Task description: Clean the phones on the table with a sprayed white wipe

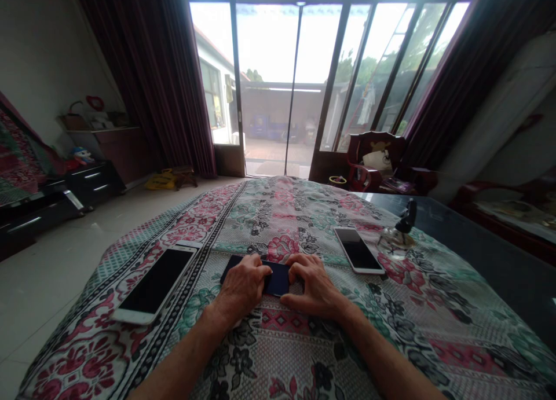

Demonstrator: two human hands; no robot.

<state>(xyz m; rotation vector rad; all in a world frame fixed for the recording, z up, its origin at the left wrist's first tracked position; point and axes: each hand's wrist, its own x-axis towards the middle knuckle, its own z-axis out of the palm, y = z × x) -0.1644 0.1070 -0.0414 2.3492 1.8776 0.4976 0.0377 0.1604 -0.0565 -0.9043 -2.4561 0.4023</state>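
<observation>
Left hand (pixel 244 284): on the dark phone (pixel 275 279), fingers curled over its left half & pressing down; grasping it w/ thumb side hidden.
Right hand (pixel 311 287): fingers bent onto phone's right end, thumb along near edge; gripping it.
Dark phone: flat on floral cloth (pixel 304 353), centre of table, screen up, mostly covered by both hands.
White phone, left (pixel 156 284): larger, screen up & dark, lying apart from left hand.
White phone, right (pixel 358 249): smaller, screen dark, near right hand, not touching.
Glass bottle (pixel 397 235): black top, just beside right phone.
Bkgd: glass doors (pixel 299 87), curtains, red chair (pixel 373 160).
</observation>
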